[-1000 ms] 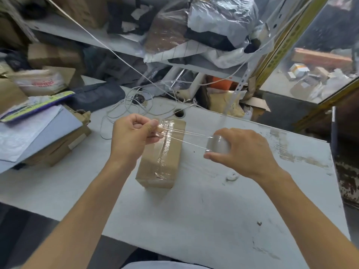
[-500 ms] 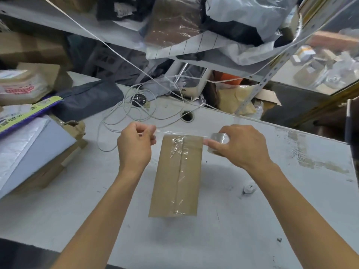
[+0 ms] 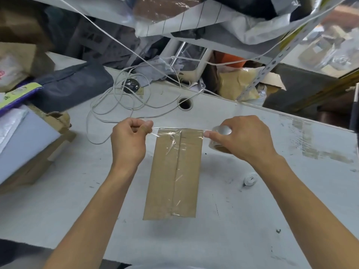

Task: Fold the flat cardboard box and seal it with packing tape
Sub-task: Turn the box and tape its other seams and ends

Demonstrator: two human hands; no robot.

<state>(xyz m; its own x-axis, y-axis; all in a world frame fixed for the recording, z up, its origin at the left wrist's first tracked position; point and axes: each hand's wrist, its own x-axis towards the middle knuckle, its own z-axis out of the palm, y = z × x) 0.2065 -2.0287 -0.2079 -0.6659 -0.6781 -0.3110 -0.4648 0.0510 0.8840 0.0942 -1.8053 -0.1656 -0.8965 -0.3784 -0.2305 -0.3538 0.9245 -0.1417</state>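
Note:
A long brown cardboard box [image 3: 165, 181] lies on the white table [image 3: 252, 220], its top seam covered by a strip of clear tape. My left hand [image 3: 129, 141] pinches the free end of a clear tape strip [image 3: 171, 132] just left of the box's far end. My right hand [image 3: 242, 139] grips the clear tape roll [image 3: 220, 137] just right of that end. The strip is stretched taut between both hands across the box's far edge.
A tangle of white cable [image 3: 120, 105] lies behind my left hand, by a round hole [image 3: 185, 103] in the table. Stacked envelopes and a cardboard box [image 3: 29, 144] sit at the left. A small white cap [image 3: 249, 180] lies right of the box. Cluttered shelves hang above.
The box now lies straight and lengthwise before me. Both hands have lowered the stretched tape from above the box's middle to its far end edge.

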